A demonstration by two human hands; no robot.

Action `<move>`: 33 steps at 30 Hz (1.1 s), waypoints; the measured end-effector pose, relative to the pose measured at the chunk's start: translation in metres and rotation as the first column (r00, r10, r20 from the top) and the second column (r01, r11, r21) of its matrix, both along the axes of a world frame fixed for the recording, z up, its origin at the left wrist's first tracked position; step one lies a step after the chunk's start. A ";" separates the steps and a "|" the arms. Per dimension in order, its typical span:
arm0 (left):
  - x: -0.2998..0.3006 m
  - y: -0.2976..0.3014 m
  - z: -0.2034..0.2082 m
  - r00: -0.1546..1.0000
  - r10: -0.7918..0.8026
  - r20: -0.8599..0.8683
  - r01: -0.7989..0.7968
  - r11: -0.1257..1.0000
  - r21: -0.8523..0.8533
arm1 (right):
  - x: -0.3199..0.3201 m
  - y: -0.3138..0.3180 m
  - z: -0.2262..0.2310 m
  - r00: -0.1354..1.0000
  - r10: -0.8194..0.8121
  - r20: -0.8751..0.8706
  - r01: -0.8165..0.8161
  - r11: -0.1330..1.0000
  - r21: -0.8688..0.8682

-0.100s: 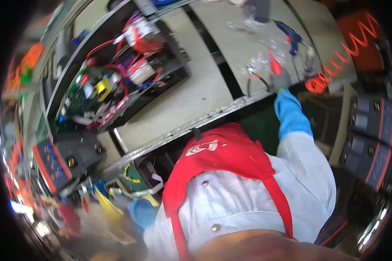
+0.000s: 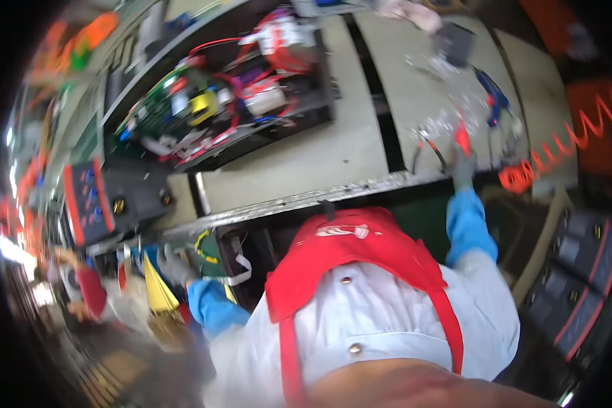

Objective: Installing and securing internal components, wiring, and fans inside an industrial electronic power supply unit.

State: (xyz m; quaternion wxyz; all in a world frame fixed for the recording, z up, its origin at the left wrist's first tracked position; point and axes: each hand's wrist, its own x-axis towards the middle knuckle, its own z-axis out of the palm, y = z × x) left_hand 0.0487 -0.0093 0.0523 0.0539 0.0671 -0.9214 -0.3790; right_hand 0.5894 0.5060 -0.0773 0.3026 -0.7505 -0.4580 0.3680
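Note:
My right hand (image 2: 464, 166), in a grey glove below a blue sleeve cover, is at the bench's near edge on the right. It is closed on a tapered red tool (image 2: 463, 138), whose exact kind blur hides. Just left of it lie pliers (image 2: 429, 144) with dark and orange handles spread apart. A blue power screwdriver (image 2: 492, 96) lies beyond, to the right. My left hand (image 2: 175, 266), also in a grey glove, reaches out at the lower left beside a yellow sheet-like piece (image 2: 158, 285). Motion smears its fingers, so its grip is unclear.
An open dark chassis (image 2: 251, 129) with circuit boards and red wires stands at the bench's left. Clear plastic wrapping (image 2: 445, 119) lies near the tools. An orange coiled hose (image 2: 517, 178) hangs at right. Panels with red edging (image 2: 83, 204) stand at the left and right.
The view has turned, shifting the bench and chassis rightward. My left hand has come into sight, stretched forward near the yellow piece. My right hand stays by the pliers with the red tool.

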 end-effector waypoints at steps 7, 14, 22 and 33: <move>0.012 0.115 0.055 0.920 -0.230 -0.317 0.321 0.906 0.275 | -0.052 -0.062 0.131 0.654 0.342 -0.675 -0.231 0.939 0.253; -0.050 0.182 0.091 0.645 -0.269 -0.715 0.484 0.869 0.109 | -0.184 -0.046 0.306 0.588 0.805 0.074 -0.500 0.290 0.816; -0.065 0.193 0.099 0.537 -0.390 -0.748 0.564 0.825 -0.025 | -0.343 -0.128 0.397 0.239 0.954 0.181 -0.708 0.043 0.705; -0.080 0.184 0.099 0.456 -0.468 -0.757 0.670 0.741 -0.055 | -0.443 -0.163 0.409 0.176 0.859 0.480 -0.833 -0.130 0.537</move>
